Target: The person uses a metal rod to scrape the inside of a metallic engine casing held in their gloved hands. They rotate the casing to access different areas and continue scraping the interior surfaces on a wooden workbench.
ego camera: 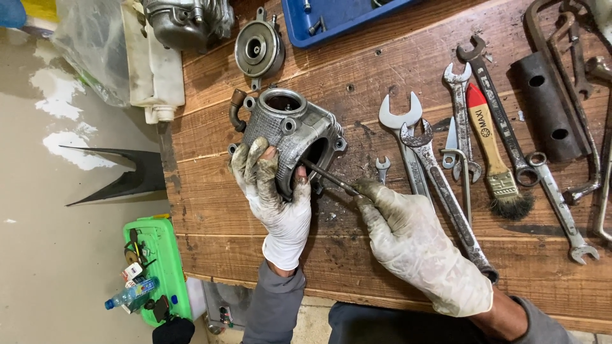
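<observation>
The left hand (275,197), in a dirty white glove, has its fingers spread and wrapped around the side of a gray metal engine cylinder (290,137) that lies on the wooden workbench (357,83). The right hand (417,245), gloved too, has its fingers pinched tight on a thin metal tool (330,178), and the tool's tip pokes into the cylinder's round hole, just past the left thumb. A tiny wrench (382,169) lies just above the right fingers, and big wrenches (414,146) and a red-handled brush (494,156) lie off to their far side.
</observation>
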